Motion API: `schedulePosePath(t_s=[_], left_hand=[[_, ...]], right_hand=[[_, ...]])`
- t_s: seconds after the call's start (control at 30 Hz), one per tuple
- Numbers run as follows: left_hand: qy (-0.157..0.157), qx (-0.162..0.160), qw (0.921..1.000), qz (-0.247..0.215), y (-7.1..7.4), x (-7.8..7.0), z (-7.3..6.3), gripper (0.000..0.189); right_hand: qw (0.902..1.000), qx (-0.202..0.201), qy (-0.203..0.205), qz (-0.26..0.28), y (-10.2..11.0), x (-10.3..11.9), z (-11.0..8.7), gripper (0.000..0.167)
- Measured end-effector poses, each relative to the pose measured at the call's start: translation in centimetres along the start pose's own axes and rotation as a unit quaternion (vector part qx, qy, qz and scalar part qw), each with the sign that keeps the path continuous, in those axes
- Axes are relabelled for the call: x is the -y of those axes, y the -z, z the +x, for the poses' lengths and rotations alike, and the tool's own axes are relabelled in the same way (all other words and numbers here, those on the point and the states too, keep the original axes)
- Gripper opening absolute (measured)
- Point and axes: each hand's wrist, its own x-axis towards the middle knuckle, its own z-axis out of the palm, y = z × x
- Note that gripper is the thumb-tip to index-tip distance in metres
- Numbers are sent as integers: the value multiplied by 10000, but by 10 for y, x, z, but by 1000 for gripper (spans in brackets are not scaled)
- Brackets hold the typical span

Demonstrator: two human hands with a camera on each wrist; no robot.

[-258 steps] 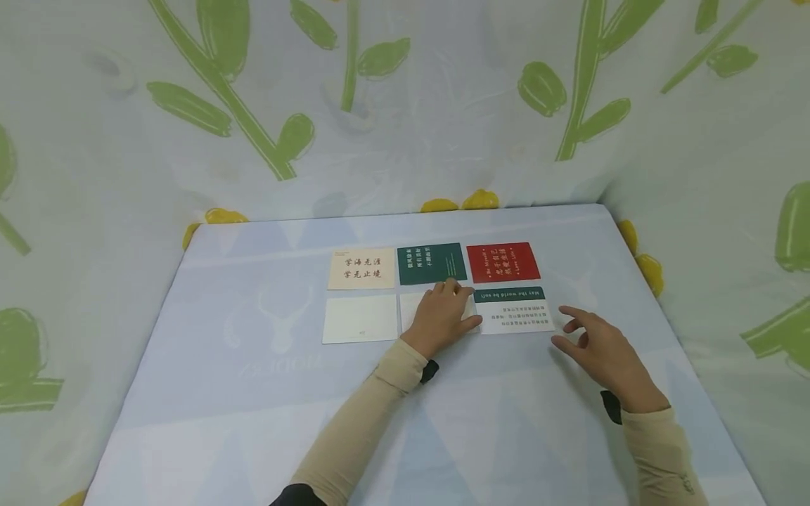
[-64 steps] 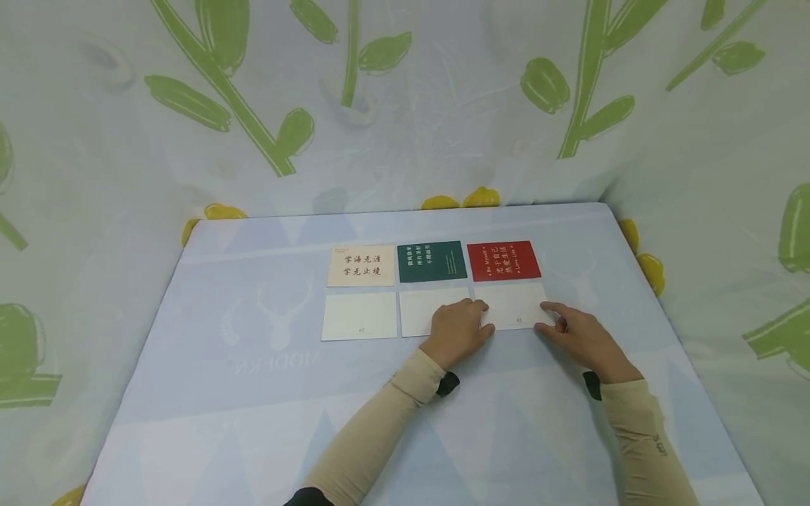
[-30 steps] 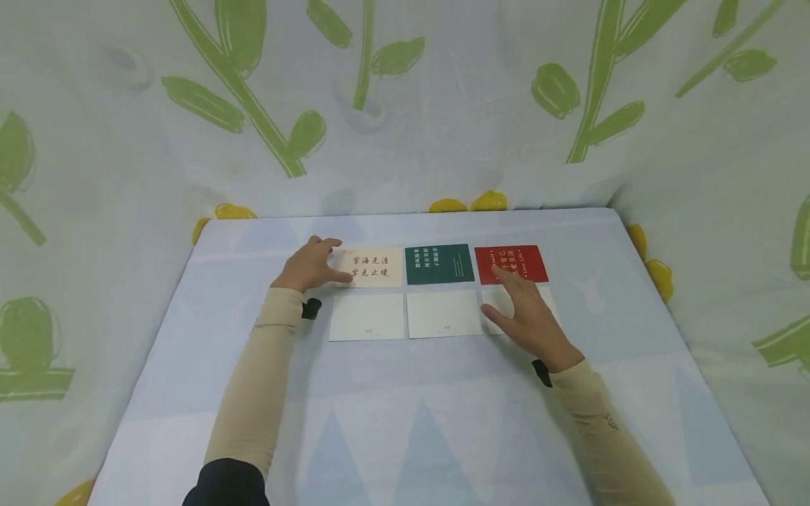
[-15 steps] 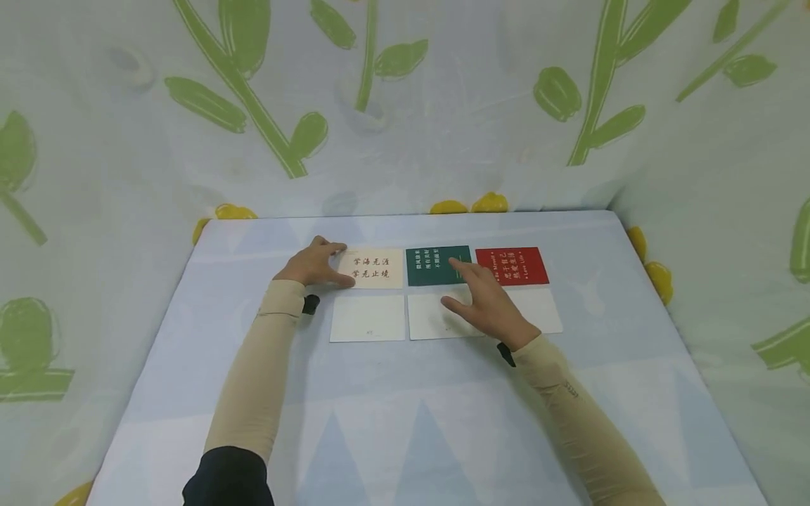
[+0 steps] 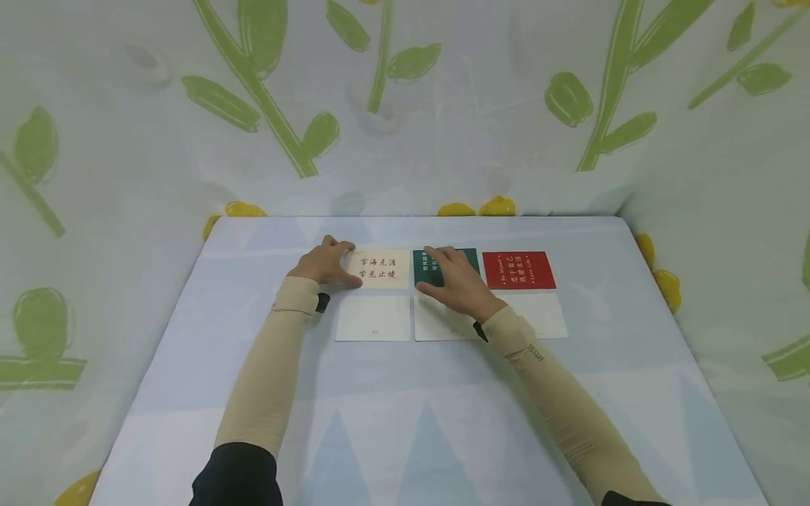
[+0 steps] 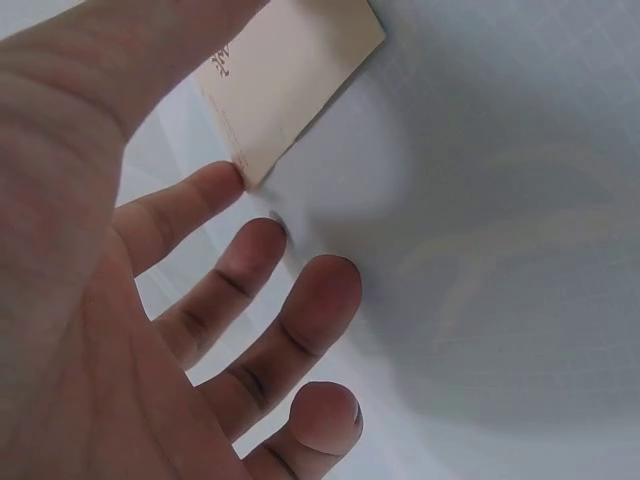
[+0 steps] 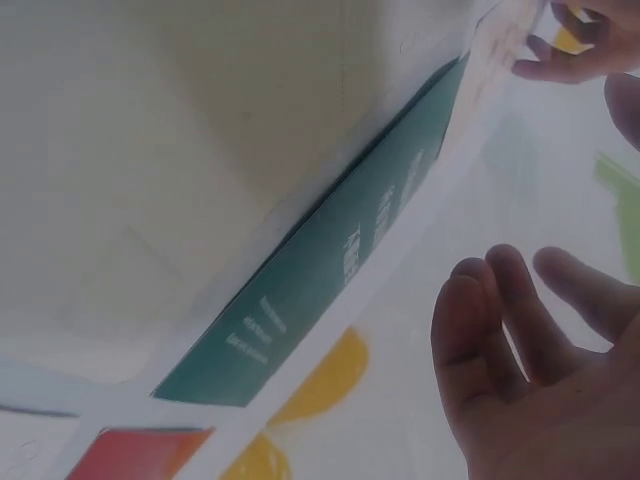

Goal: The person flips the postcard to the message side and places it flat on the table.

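At the left, the person's left hand, loosely spread and gripping nothing, brackets the left edge of the cream card between thumb and fingers, perhaps to steady it. Next along, the right hand, also relaxed and without a grip, seems poised over the green card, with the red card ending the row. A second ago that hand reached over the red card, now uncovered; the left has stayed by its edge.
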Motion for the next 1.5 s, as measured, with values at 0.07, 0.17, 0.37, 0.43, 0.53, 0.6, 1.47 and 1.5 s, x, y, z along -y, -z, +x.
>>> schedulePosePath(t_s=[0.07, 0.17, 0.37, 0.43, 0.53, 0.6, 1.47, 1.5], left_hand=[[20, -5, 10000, 9, 0, -2, 0, 89], [56, -1, 10000, 83, 0, -4, 0, 89], [138, 5, 9998, 145, 1, -5, -1, 89], [145, 0, 9998, 117, 1, -6, -3, 89], [138, -15, 9999, 89, 1, -6, -4, 89], [149, -28, 9998, 96, 1, -6, -4, 89], [134, -307, 9990, -283, -10, 2, -4, 94], [137, -315, 9990, -291, -10, 2, -5, 94]], right_hand=[[10000, 47, -3, -86, -1, 0, 7, 80], [9997, 178, -102, -111, -3, 1, 18, 80], [9985, 449, -172, -264, -12, 3, 39, 81], [9980, 485, -170, -355, -15, 5, 45, 82], [9973, 499, -144, -516, -16, 9, 53, 82], [9967, 562, -141, -567, -17, 13, 57, 83], [9917, 918, -511, -744, -30, 21, 69, 86], [9915, 923, -534, -747, -30, 22, 70, 88]])
